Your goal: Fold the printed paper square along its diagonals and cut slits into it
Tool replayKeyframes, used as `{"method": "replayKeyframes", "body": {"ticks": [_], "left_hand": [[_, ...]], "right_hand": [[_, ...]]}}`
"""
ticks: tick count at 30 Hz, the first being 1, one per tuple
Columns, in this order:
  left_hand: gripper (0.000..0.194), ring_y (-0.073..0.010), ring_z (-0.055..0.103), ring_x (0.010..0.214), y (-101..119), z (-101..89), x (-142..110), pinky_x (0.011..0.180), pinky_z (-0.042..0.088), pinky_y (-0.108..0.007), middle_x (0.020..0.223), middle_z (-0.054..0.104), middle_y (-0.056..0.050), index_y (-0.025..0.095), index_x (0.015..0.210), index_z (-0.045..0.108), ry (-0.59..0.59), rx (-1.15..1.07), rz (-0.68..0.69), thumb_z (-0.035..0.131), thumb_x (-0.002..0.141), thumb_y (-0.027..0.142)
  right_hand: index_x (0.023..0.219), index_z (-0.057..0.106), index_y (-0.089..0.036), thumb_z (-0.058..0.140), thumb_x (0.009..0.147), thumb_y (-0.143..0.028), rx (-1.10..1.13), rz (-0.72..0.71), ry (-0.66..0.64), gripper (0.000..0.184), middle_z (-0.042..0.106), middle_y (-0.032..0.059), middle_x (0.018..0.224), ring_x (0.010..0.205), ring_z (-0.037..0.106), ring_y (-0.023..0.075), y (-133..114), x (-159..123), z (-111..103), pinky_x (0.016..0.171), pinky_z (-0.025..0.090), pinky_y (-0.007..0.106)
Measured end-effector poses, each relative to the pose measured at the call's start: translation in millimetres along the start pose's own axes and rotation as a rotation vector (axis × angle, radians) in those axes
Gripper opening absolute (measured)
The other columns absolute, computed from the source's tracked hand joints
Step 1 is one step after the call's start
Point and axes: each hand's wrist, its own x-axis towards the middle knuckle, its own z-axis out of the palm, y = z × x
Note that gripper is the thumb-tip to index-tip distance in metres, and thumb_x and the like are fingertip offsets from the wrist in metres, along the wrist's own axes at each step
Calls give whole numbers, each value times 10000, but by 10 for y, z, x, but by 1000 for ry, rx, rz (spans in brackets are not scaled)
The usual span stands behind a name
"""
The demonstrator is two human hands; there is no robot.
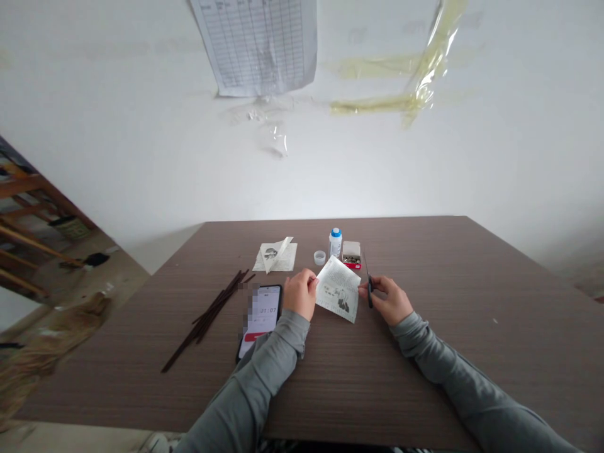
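A square sheet of printed paper (338,288), with text and a dark picture on it, is held up tilted between my hands. My left hand (301,293) pinches its left corner. My right hand (387,299) is closed on black-handled scissors (370,292), their thin blades pointing away from me. The fingertips of that hand also touch the sheet's right edge. Just beyond the paper stand a white bottle with a blue cap (335,241), a small clear cup (319,257) and an open red-and-white box of small metallic pieces (352,255).
Left of my left hand lies a phone (262,314) showing a timer, partly under my forearm. Farther left is a bundle of thin dark sticks (212,314). More printed paper pieces (275,257) lie at the back of the brown table (472,302), which meets a white wall (377,170).
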Motion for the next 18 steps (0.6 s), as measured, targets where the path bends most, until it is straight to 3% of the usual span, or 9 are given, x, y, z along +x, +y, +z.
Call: {"method": "replayKeyframes", "body": {"ticks": [3,7,15,18], "left_hand": [[265,-292,888,1150,-9,18,-10,1215,628,-479,1117,944,-54,261,968,798,9,-36,4,752,1137,62],[256,-277,905,1109,-16,22,-24,1143,660,-440,1065,939,-37,264,955,807,31,-125,10,780,1110,62],[300,-274,916,1091,-29,5,-18,1108,665,-418,1034,942,-28,274,888,760,37,-231,-11,787,1092,55],[294,-268,908,1074,-38,7,-15,1066,662,-395,1019,930,-24,271,888,766,37,-247,-11,794,1089,59]], "right_hand": [[1042,865,-311,957,895,-445,146,28,-55,219,1019,80,1146,1198,967,383,21,-51,69,1261,702,576],[967,800,-326,992,814,-444,191,84,-62,272,1013,75,1071,1184,962,400,30,-43,120,1253,707,589],[912,733,-335,978,706,-370,44,160,170,322,984,117,1163,1197,939,414,47,107,80,1192,734,576],[900,731,-331,956,718,-360,100,195,174,291,963,98,1088,1133,958,398,-17,76,20,1120,764,533]]}}
